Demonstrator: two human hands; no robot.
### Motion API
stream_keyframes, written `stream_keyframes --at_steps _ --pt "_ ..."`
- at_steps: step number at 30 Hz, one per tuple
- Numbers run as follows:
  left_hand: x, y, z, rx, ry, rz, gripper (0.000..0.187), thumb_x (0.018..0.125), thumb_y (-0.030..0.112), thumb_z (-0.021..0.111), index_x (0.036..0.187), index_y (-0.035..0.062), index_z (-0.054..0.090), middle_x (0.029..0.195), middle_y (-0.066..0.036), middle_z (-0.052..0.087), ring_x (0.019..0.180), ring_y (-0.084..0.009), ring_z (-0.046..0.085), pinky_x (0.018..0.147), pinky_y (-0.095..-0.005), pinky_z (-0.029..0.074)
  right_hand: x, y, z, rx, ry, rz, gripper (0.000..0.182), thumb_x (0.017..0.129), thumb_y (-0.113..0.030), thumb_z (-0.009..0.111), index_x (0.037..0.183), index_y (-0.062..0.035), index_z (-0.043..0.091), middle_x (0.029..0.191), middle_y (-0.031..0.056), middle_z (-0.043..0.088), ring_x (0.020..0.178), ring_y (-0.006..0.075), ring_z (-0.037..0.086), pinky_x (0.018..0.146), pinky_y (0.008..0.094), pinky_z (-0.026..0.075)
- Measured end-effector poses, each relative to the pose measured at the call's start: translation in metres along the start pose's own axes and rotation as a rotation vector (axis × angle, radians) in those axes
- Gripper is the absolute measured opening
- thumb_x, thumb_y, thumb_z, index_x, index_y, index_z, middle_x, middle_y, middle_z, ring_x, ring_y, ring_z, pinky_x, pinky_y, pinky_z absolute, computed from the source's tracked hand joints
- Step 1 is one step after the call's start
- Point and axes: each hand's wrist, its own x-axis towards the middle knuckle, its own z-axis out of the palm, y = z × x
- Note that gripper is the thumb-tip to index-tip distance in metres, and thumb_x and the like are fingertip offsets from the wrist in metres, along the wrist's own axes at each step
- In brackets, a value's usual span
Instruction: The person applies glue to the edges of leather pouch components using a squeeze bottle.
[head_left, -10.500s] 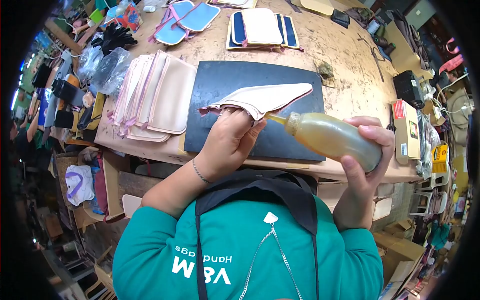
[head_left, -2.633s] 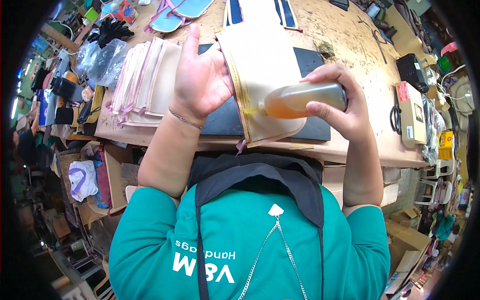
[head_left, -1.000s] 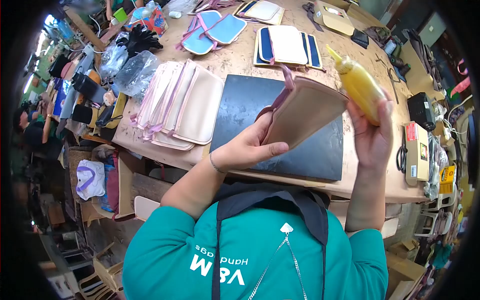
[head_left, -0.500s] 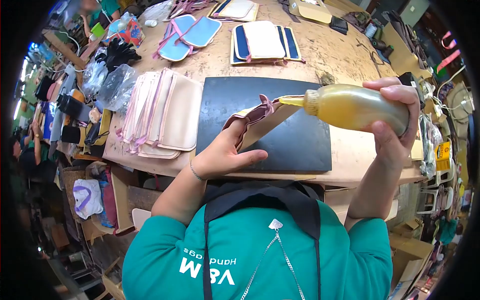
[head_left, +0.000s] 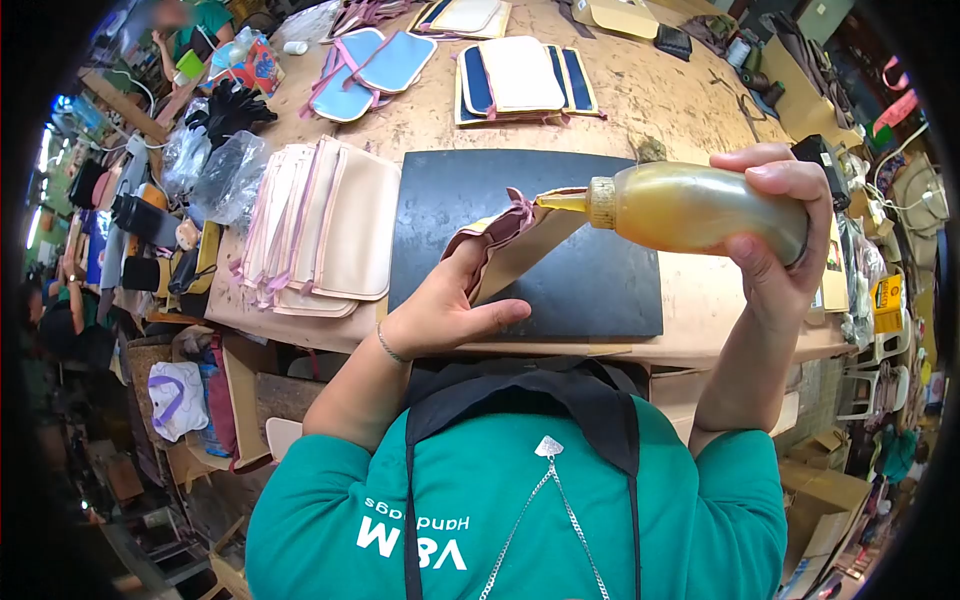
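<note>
My left hand (head_left: 445,305) holds a beige leather piece (head_left: 530,245) with a purple lining, its fingers tucked inside the fold and the thumb pointing right. A small purple ribbon or zipper end (head_left: 520,207) sticks up from its top edge. In my right hand (head_left: 785,215) is a squeeze bottle (head_left: 700,208) of yellowish glue, tipped sideways with its nozzle pointing left. The yellow nozzle tip (head_left: 560,202) is right at the top edge of the leather piece, beside the ribbon. Under both hands lies a black board (head_left: 600,290).
A fanned stack of beige leather pieces (head_left: 355,230) with purple edges lies left of the board. Light blue pieces (head_left: 395,65) and a pile of white and navy panels (head_left: 525,75) sit farther back. Thread spools (head_left: 755,80) stand at the back right. Another person (head_left: 205,25) is at the far left.
The bottle in my right hand has moved left, its nozzle tip travelling along the leather edge closer to the ribbon. My left hand keeps its hold on the piece. The view has shifted slightly.
</note>
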Motion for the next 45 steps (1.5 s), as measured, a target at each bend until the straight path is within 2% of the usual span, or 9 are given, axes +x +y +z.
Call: stream_keyframes --at_steps 6,9,13,18,21,30,33,36,45 --pt "0.000 -0.001 -0.001 0.026 0.005 0.016 0.087 0.086 0.013 0.077 0.152 -0.0009 0.023 0.149 -0.011 0.036 0.137 -0.0174 0.035 0.113 -0.0311 0.028 -0.001 0.006 -0.003 -0.004 -0.051 -0.013 0.044 0.076 -0.013 0.082 0.111 0.0014 0.058 0.107 0.0193 0.062 0.103 0.0285 0.063 0.086 0.0354 0.052" --pt "-0.003 0.002 -0.001 -0.057 0.000 -0.036 0.087 0.086 0.011 0.077 0.152 -0.0005 0.021 0.150 -0.010 0.036 0.137 -0.0170 0.034 0.113 -0.0310 0.027 -0.004 0.003 -0.002 -0.018 0.009 0.081 0.043 0.077 -0.012 0.082 0.110 0.0016 0.058 0.108 0.0194 0.062 0.104 0.0284 0.062 0.087 0.0354 0.052" --pt "-0.002 0.003 0.000 -0.082 -0.006 -0.088 0.088 0.086 0.010 0.076 0.153 -0.0003 0.021 0.151 -0.010 0.035 0.137 -0.0163 0.034 0.113 -0.0305 0.027 -0.005 0.006 -0.001 0.058 0.032 0.049 0.044 0.077 -0.012 0.081 0.111 0.0014 0.057 0.108 0.0201 0.062 0.104 0.0281 0.062 0.087 0.0350 0.052" --pt "0.000 -0.002 0.001 -0.018 -0.032 0.007 0.088 0.086 0.010 0.076 0.153 0.0003 0.020 0.150 -0.010 0.036 0.136 -0.0157 0.035 0.113 -0.0304 0.027 -0.002 0.003 0.001 0.091 0.069 0.022 0.043 0.078 -0.011 0.080 0.113 0.0009 0.057 0.108 0.0210 0.062 0.104 0.0278 0.062 0.087 0.0351 0.052" --pt "-0.001 -0.002 0.002 -0.018 -0.048 -0.009 0.087 0.086 0.008 0.075 0.153 0.0005 0.020 0.150 -0.009 0.036 0.137 -0.0156 0.034 0.113 -0.0305 0.027 -0.003 0.008 0.001 0.020 -0.014 -0.012 0.042 0.079 -0.009 0.079 0.112 0.0009 0.057 0.109 0.0209 0.062 0.104 0.0273 0.062 0.087 0.0350 0.052" --pt "-0.004 -0.003 0.002 -0.046 -0.056 -0.038 0.087 0.088 0.008 0.074 0.153 -0.0001 0.018 0.149 -0.008 0.036 0.134 -0.0137 0.035 0.111 -0.0291 0.029 -0.010 0.012 0.000 0.021 0.024 0.034 0.042 0.079 -0.011 0.081 0.112 -0.0002 0.058 0.109 0.0195 0.062 0.105 0.0269 0.062 0.089 0.0347 0.051" --pt "-0.004 -0.006 0.004 -0.079 -0.074 -0.044 0.089 0.087 0.009 0.075 0.154 0.0001 0.016 0.148 -0.007 0.035 0.134 -0.0132 0.035 0.110 -0.0291 0.029 -0.009 0.012 0.005 -0.139 0.099 -0.011 0.042 0.079 -0.011 0.081 0.113 -0.0002 0.057 0.110 0.0198 0.062 0.106 0.0272 0.062 0.089 0.0355 0.051" --pt "-0.008 -0.007 0.004 -0.138 -0.072 -0.091 0.091 0.088 0.008 0.073 0.155 0.0016 0.012 0.149 -0.008 0.035 0.135 -0.0141 0.035 0.111 -0.0304 0.029 -0.008 0.014 0.004 -0.004 0.179 -0.007 0.042 0.079 -0.010 0.081 0.113 -0.0004 0.057 0.111 0.0198 0.062 0.106 0.0270 0.062 0.088 0.0350 0.052" --pt "-0.012 0.004 0.013 -0.334 -0.099 -0.136 0.098 0.088 0.017 0.072 0.157 0.0034 0.005 0.154 -0.010 0.028 0.142 -0.0193 0.028 0.116 -0.0368 0.025 -0.006 0.009 0.010 -0.153 -0.037 -0.085 0.042 0.078 -0.004 0.081 0.112 -0.0005 0.057 0.112 0.0187 0.062 0.104 0.0238 0.062 0.084 0.0308 0.053"
